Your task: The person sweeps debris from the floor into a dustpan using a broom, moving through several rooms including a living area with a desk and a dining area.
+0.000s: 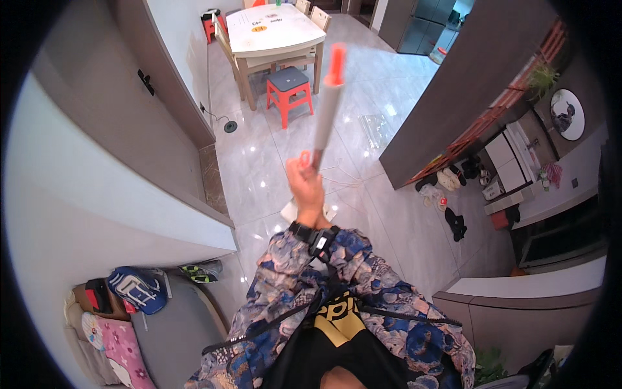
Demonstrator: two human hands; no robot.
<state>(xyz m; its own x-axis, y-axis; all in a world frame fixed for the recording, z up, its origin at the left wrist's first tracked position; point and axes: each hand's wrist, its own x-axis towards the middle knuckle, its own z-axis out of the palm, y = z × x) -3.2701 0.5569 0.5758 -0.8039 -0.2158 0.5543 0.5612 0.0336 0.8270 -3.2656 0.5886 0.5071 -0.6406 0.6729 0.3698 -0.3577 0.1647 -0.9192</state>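
A pole (329, 112) with a pale grey sleeve and an orange end rises towards the camera, blurred along its length. Its lower, brownish part meets my left hand (308, 189), whose fingers are curled around it. A small orange ring (304, 157) shows at those fingers. My wrists overlap, each with a dark band. Of my right hand (322, 222), only a sliver near the wrist shows behind the left one; its fingers are hidden. Below the hands, a white object (290, 212) is partly covered, and thin pale lines (340, 175) loop over the floor.
Ahead stand a white table (272, 34) with chairs and a red stool (288, 87) with a grey top. A clear plastic sheet (374, 130) lies on the tiles. Shoes (448, 179) sit at right beyond a partition (466, 82). A cushioned seat (180, 316) holds a blue bag (138, 289).
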